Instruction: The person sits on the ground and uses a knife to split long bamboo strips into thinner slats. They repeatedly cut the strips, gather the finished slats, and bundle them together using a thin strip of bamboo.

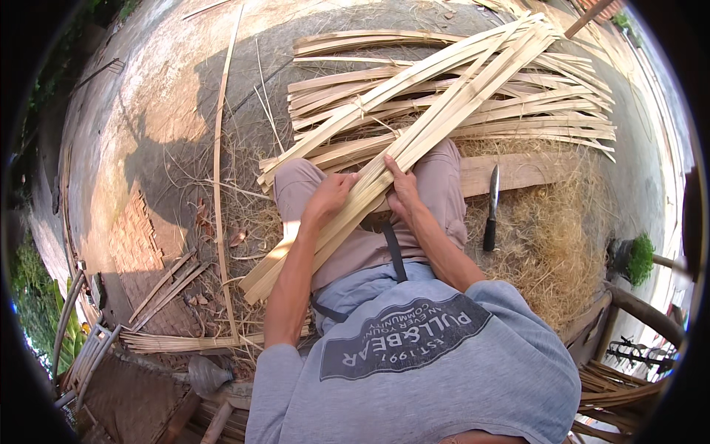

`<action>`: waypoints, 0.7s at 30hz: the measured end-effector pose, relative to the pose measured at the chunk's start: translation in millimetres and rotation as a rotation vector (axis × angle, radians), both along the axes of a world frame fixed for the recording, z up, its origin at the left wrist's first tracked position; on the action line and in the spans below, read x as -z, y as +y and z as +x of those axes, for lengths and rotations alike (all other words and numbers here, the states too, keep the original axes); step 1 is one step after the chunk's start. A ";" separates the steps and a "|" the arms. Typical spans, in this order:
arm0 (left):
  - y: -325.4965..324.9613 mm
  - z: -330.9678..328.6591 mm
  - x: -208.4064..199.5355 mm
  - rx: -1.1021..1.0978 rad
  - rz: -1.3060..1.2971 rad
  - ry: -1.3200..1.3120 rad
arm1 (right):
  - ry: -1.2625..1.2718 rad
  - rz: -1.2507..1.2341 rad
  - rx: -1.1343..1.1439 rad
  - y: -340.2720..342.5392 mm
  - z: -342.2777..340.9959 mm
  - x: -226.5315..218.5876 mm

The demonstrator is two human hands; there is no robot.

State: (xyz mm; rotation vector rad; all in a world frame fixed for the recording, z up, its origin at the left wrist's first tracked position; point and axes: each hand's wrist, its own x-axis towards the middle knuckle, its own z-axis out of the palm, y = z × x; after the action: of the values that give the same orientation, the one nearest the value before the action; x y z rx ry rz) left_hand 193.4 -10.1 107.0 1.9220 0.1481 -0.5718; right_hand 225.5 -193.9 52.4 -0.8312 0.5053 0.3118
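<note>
A long bundle of pale, flat bamboo strips (433,133) lies slantwise across my lap, from beside my left forearm up to the far right. My left hand (331,198) is closed around its left edge, with the fingertips hidden by the strips. On the other edge, my right hand (402,188) grips the bundle, its thumb laid over the top and its other fingers underneath. Beyond my knees, more bundles of bamboo strips (532,122) are spread on the ground, some tied with thin strips. A dark strap (395,253) hangs below my right hand.
A knife with a black handle (489,233) rests right of my right leg, near a wooden plank (518,175) and a heap of fine shavings (536,274). One long strip (220,163) stretches along the left ground. A potted plant (637,259) stands at the far right.
</note>
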 end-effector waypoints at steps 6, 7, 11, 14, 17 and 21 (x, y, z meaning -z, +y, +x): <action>-6.0 6.4 5.1 -0.007 0.048 -0.040 | 0.025 0.080 0.013 -25.3 -9.4 -32.5; -10.9 9.5 0.9 0.001 -0.014 -0.024 | 0.050 0.108 -0.013 -32.0 -17.6 -44.1; -29.9 15.7 -1.3 -0.109 -0.210 0.100 | 0.040 0.100 -0.003 -41.6 -42.3 -54.0; -50.5 17.3 -4.6 -0.208 -0.544 0.213 | -0.014 0.000 0.009 -49.2 -49.9 -81.9; -70.6 20.1 -1.5 -0.106 -0.313 0.053 | 0.052 0.023 0.029 -41.9 -45.4 -42.4; -71.9 18.2 0.3 -0.024 -0.201 0.088 | 0.126 0.176 -0.021 -46.1 -45.2 -52.8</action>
State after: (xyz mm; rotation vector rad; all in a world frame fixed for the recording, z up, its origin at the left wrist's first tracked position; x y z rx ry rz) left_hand 211.7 -82.0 106.7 1.6995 0.1635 -0.6314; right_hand 180.3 -240.0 105.1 -0.6491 0.5788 0.4235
